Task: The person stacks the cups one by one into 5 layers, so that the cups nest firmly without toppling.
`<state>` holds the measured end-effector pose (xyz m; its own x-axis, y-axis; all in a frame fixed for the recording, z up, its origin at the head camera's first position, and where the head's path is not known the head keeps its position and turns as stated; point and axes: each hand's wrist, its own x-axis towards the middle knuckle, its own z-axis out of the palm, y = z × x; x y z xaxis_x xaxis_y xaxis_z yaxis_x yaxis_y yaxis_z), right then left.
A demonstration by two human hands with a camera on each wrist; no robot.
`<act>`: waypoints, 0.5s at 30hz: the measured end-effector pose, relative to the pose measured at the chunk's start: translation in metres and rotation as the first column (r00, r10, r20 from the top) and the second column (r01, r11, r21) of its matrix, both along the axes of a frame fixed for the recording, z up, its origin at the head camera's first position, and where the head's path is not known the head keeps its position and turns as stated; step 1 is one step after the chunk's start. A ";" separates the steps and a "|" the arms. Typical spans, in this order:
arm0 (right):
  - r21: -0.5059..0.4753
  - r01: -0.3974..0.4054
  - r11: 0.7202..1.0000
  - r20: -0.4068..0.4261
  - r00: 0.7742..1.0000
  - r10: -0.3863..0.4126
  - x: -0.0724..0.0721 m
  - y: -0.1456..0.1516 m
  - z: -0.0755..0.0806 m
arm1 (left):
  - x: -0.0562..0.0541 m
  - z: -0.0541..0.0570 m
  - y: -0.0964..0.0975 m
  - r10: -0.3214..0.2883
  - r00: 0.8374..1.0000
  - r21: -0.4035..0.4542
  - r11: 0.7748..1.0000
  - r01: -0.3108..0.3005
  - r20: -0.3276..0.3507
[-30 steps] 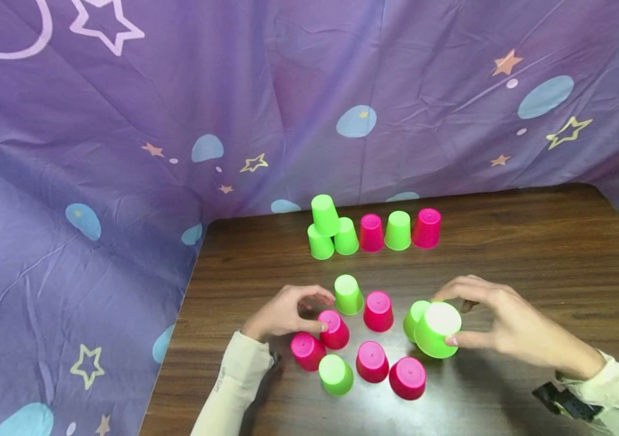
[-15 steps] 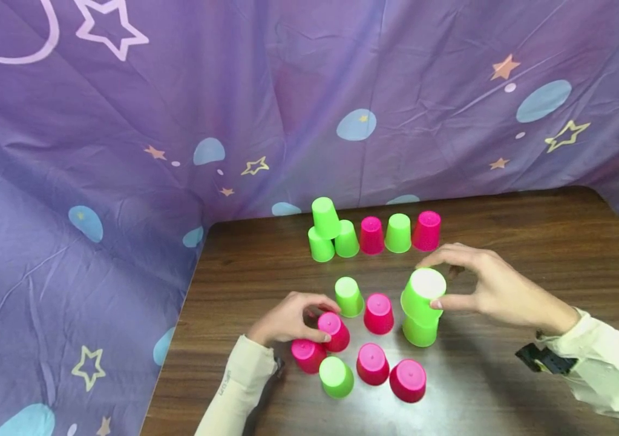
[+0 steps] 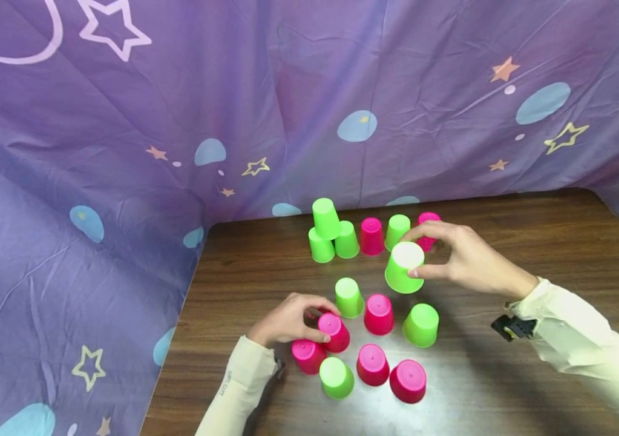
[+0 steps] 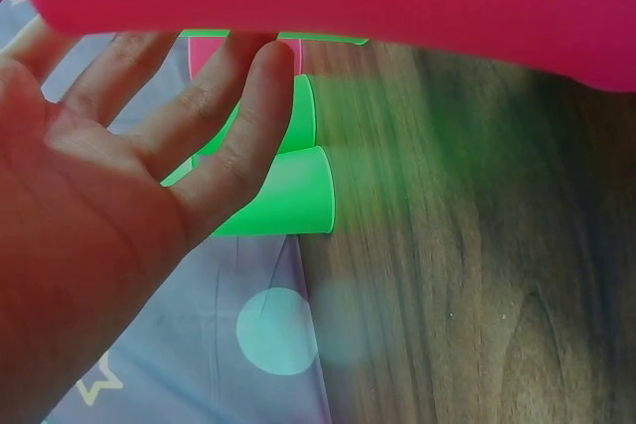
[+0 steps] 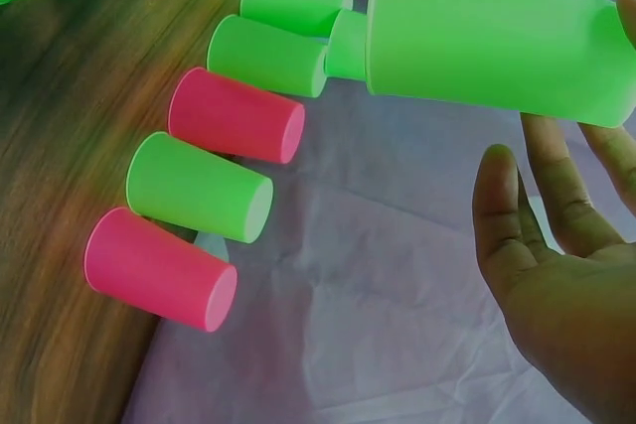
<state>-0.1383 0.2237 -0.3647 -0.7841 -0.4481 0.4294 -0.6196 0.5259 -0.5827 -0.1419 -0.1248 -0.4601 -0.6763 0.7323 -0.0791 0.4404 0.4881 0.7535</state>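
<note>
My right hand (image 3: 464, 257) pinches an upside-down green cup (image 3: 404, 269) between thumb and fingers. It is in the air just in front of the back row, and the right wrist view shows the same green cup (image 5: 487, 32) close up. On the left, my left hand (image 3: 290, 318) has its thumb and fingers round a pink cup (image 3: 335, 335), which fills the top of the left wrist view. Near it stand another pink cup (image 3: 308, 356), a green cup (image 3: 336, 378) and a green cup (image 3: 348, 298). More upturned cups stand between the hands, among them a green cup (image 3: 421, 327).
Along the back runs a row of cups; at its left end one green cup (image 3: 326, 218) rests on two others. To their right follow a pink cup (image 3: 371, 237), a green cup (image 3: 398, 230) and a pink cup (image 3: 429, 224). A purple cloth (image 3: 309, 109) hangs behind the table.
My right hand has carried the green cup left and toward the back, off from above the standing green cup. The left hand stays nearly still at its pink cup.
</note>
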 end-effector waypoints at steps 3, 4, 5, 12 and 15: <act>-0.008 0.010 1.000 0.008 1.000 -0.010 -0.008 -0.002 0.000 | -0.001 0.001 0.001 0.000 1.000 -0.006 1.000 0.000 0.000; -0.012 0.014 1.000 0.014 1.000 -0.014 -0.010 -0.002 0.000 | -0.001 0.001 0.001 0.000 1.000 -0.007 1.000 0.000 0.000; -0.015 0.016 1.000 0.021 1.000 -0.016 -0.012 -0.002 0.000 | -0.001 0.001 0.001 -0.002 1.000 -0.006 1.000 0.002 -0.003; -0.017 0.055 0.998 0.058 0.997 -0.054 -0.028 -0.007 -0.004 | 0.000 0.002 0.000 -0.014 1.000 0.000 1.000 0.014 0.024; 0.004 0.090 0.996 0.070 0.993 -0.090 -0.036 -0.010 -0.006 | 0.000 0.002 -0.001 -0.017 0.999 -0.005 1.000 0.018 0.028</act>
